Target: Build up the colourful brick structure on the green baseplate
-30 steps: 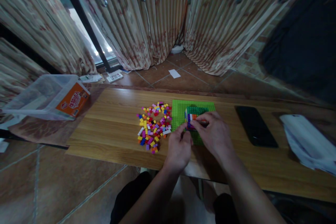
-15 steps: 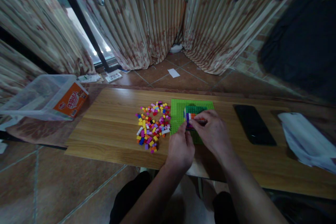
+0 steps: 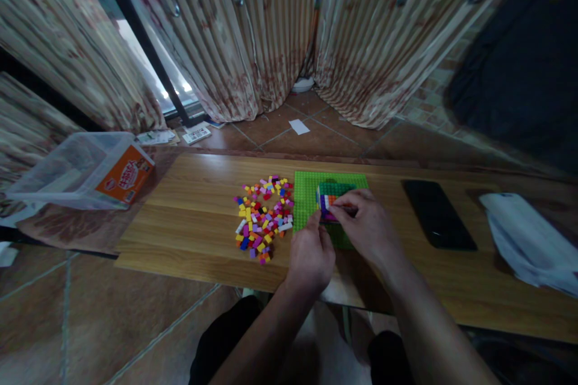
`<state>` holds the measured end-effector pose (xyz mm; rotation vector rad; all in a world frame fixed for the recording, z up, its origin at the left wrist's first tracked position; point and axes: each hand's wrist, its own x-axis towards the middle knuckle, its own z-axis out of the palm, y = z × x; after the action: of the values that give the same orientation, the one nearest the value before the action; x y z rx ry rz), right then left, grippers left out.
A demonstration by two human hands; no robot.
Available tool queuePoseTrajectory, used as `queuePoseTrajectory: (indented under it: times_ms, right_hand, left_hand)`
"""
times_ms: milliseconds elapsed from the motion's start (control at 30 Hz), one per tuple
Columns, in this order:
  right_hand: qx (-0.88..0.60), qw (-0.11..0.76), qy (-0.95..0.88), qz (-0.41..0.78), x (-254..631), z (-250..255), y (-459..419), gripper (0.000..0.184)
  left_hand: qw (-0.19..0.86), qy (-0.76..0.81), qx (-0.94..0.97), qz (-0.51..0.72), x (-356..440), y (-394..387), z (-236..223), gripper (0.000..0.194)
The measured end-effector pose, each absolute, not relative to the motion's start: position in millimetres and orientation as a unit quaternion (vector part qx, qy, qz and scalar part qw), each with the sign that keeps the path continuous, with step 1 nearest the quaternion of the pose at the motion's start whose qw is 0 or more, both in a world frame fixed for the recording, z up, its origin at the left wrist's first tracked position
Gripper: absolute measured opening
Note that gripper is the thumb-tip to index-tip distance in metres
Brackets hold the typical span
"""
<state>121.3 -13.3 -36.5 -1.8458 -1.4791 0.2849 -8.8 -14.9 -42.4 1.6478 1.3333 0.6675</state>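
A green studded baseplate lies on the wooden table. On it stands a small block structure of many-coloured bricks with a green top. My right hand is closed with its fingertips pinched against the near side of the structure. My left hand is curled, its fingertips touching the structure's lower left corner. What the fingers pinch is too small to make out. A pile of several loose coloured bricks lies just left of the baseplate.
A black phone lies to the right of the baseplate, with a white cloth or bag farther right. A clear plastic box with an orange label sits at the far left. Curtains hang behind, above a tiled floor.
Both hands have stayed at the block structure, with the left hand drawn slightly closer to it. The view has shifted a little.
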Motion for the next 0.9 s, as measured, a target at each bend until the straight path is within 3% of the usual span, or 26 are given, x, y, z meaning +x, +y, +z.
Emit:
queuePoseTrajectory:
  times_ms: [500,667,767,900]
  right_hand:
    - [-0.761,0.333,-0.554,0.054,112.8,-40.0,-9.4,0.02]
    - [-0.76,0.321,-0.563,0.042,111.6,-41.1,-8.3,0.022]
    - [-0.751,0.346,-0.559,0.063,114.8,-39.2,-9.8,0.026]
    - [-0.726,0.431,-0.528,0.088,127.5,-29.9,-18.4,0.031]
  left_hand:
    - [0.449,0.531,0.671,0.258,-8.8,-18.0,-41.6,0.046]
    - [0.469,0.521,0.644,0.305,-10.4,-16.1,-42.9,0.041]
    - [0.55,0.505,0.558,0.361,-14.5,-9.2,-42.6,0.03]
    - [0.757,0.454,0.246,0.401,-24.2,3.0,-35.6,0.016]
